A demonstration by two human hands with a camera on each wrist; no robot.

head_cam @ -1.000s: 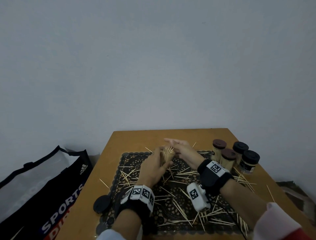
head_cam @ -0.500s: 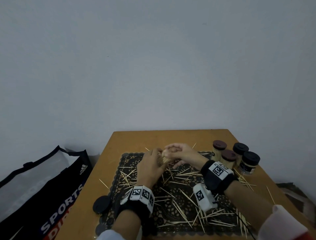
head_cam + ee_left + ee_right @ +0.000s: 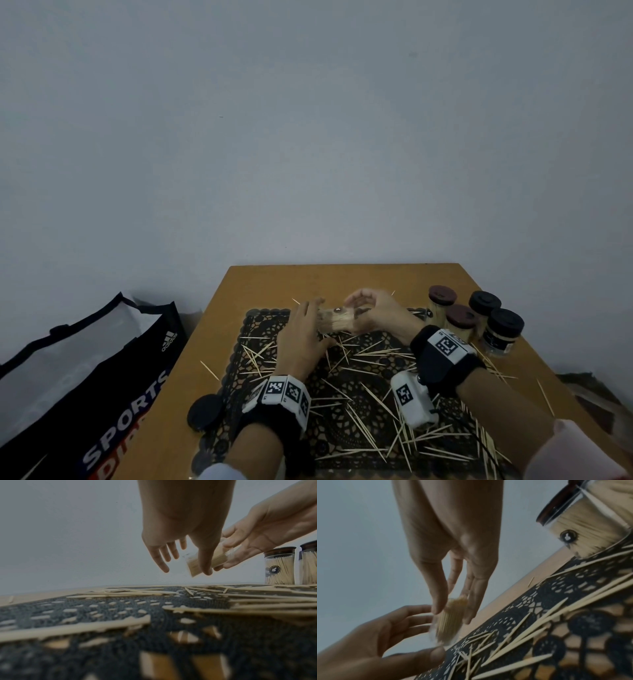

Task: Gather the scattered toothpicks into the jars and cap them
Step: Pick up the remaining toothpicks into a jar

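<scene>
A clear jar packed with toothpicks lies tilted on its side above the black lace mat, mouth toward the left. My right hand grips its body between thumb and fingers. The left hand stands open, fingers straight, at the jar's mouth. In the left wrist view the left hand hangs in front of the jar. In the right wrist view the right hand holds the jar. Loose toothpicks lie scattered over the mat and the table.
Several capped jars full of toothpicks stand at the table's right edge. A loose black lid lies at the mat's left front corner. A black sports bag sits on the floor to the left. A wall rises behind the table.
The jar stood upright in my left hand with the right hand flat on the toothpick tips. Now the right hand holds it tipped sideways and the left hand has let go and opened.
</scene>
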